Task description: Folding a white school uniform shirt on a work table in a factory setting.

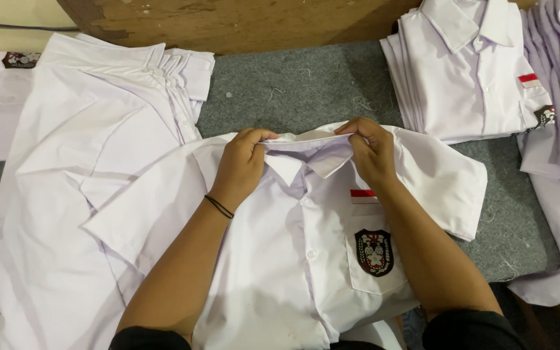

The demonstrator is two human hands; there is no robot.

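Shirt collar [306,139] pinched under fingers [254,136]

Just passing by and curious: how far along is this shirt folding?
Done: a neat folded stack sits top right. In hand: both hands, left hand and right hand, pinch the collar of a buttoned white shirt lying flat, sleeves spread. Left: a loose pile of shirts waits on the left.

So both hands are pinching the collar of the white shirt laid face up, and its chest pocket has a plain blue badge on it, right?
Not quite. The head view shows both hands, left and right, pinching the collar of the white shirt laid face up, but the chest pocket carries a dark shield-shaped badge with red and white detail, not a plain blue one.
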